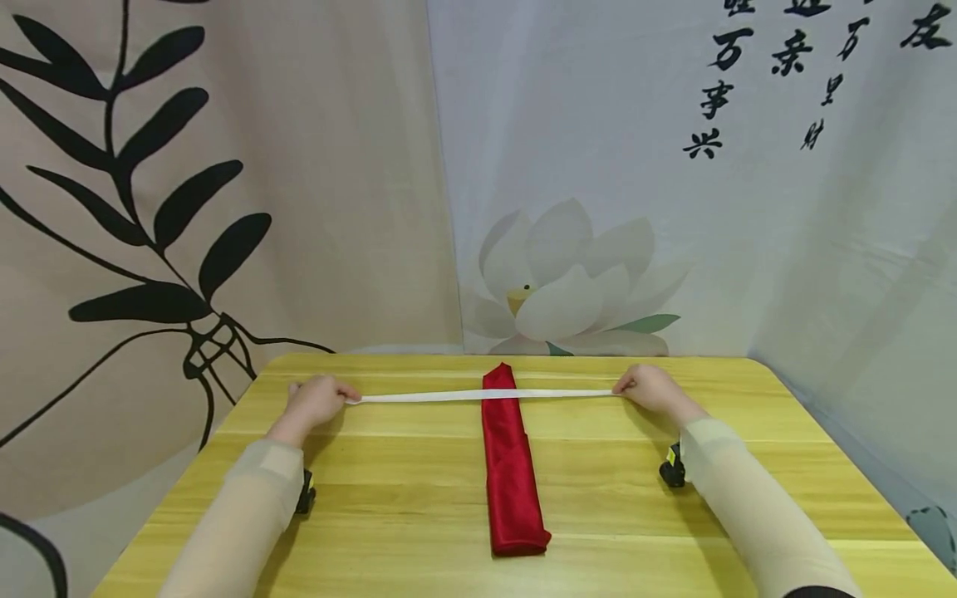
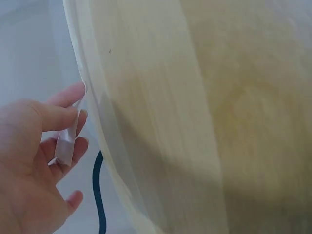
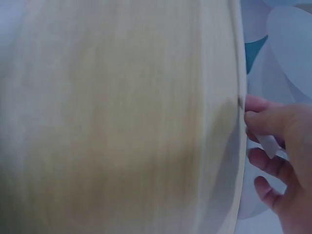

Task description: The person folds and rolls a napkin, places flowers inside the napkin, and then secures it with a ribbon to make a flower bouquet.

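A narrow white ribbon [image 1: 426,397] is stretched left to right across the far part of the table. My left hand [image 1: 320,399] pinches its left end between thumb and forefinger; in the left wrist view a short tail of the ribbon [image 2: 67,145] hangs inside the left hand [image 2: 29,146]. At the other end, my right hand [image 1: 652,388] pinches the ribbon, and its tail [image 3: 268,145] shows under the thumb in the right wrist view. A folded strip of shiny red cloth [image 1: 512,473] lies lengthwise mid-table, its upper part crossed by the ribbon. Whether ribbon and cloth touch, I cannot tell.
The yellow wooden table [image 1: 396,515] has rounded far corners. Behind it hangs a printed curtain [image 1: 359,208] with dark leaves, a pale lotus and black characters. A small black device [image 1: 673,467] is strapped under each wrist.
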Action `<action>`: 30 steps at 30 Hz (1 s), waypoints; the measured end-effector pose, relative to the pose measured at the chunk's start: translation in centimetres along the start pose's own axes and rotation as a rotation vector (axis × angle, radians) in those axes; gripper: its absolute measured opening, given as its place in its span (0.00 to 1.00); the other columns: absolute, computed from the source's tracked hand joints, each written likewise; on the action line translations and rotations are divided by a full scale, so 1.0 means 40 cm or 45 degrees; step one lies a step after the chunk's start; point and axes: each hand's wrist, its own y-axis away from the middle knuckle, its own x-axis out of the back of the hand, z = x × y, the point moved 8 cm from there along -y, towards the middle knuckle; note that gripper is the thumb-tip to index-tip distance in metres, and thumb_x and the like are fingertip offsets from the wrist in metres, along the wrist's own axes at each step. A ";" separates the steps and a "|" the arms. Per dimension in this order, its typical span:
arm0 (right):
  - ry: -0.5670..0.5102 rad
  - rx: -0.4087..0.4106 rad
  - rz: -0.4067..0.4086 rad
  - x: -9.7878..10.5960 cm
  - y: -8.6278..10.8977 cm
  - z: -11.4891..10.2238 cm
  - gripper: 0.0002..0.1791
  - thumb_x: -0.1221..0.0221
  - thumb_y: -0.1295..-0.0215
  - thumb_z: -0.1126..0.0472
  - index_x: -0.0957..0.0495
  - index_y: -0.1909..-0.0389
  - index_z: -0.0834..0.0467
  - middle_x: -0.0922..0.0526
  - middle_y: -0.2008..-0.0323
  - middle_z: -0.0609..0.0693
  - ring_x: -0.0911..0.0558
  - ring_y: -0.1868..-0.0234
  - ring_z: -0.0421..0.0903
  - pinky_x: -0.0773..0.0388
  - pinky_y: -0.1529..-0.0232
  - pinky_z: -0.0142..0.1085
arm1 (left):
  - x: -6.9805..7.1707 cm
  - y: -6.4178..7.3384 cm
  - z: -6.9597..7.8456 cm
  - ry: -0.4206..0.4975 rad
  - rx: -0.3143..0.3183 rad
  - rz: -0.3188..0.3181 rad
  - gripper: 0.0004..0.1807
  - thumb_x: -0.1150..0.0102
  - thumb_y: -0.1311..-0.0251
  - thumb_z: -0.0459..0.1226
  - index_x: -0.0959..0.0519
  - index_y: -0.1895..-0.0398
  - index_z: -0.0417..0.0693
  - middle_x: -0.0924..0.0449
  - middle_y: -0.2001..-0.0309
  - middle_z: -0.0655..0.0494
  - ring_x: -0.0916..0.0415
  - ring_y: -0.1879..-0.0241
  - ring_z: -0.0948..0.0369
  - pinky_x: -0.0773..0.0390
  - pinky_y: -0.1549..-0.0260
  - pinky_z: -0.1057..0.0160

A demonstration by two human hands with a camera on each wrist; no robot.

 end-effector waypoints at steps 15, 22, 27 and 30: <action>0.216 -0.194 -0.027 -0.019 -0.048 -0.005 0.14 0.47 0.33 0.68 0.13 0.57 0.56 0.17 0.55 0.57 0.21 0.49 0.59 0.27 0.48 0.55 | -0.008 -0.035 0.008 -0.118 0.071 0.047 0.13 0.47 0.33 0.35 0.14 0.53 0.56 0.20 0.46 0.48 0.34 0.40 0.37 0.72 0.42 0.27; 0.293 -0.273 -0.037 -0.020 -0.065 -0.003 0.15 0.47 0.32 0.67 0.15 0.52 0.55 0.19 0.50 0.60 0.22 0.48 0.62 0.24 0.56 0.57 | -0.008 -0.066 0.025 -0.183 0.094 0.043 0.13 0.45 0.33 0.37 0.16 0.49 0.52 0.23 0.43 0.45 0.43 0.36 0.32 0.78 0.42 0.29; 0.318 -0.347 -0.038 -0.022 -0.079 0.004 0.17 0.48 0.33 0.68 0.16 0.49 0.55 0.20 0.47 0.61 0.22 0.47 0.63 0.23 0.61 0.58 | -0.013 -0.093 0.029 -0.215 0.109 0.060 0.15 0.47 0.36 0.34 0.16 0.50 0.50 0.24 0.42 0.42 0.47 0.34 0.31 0.79 0.42 0.30; 0.344 -0.366 -0.045 -0.024 -0.087 0.004 0.17 0.47 0.33 0.68 0.16 0.49 0.54 0.19 0.48 0.61 0.22 0.48 0.63 0.23 0.62 0.59 | -0.013 -0.103 0.037 -0.227 0.135 0.063 0.13 0.46 0.37 0.33 0.15 0.54 0.49 0.22 0.44 0.42 0.47 0.34 0.31 0.78 0.41 0.30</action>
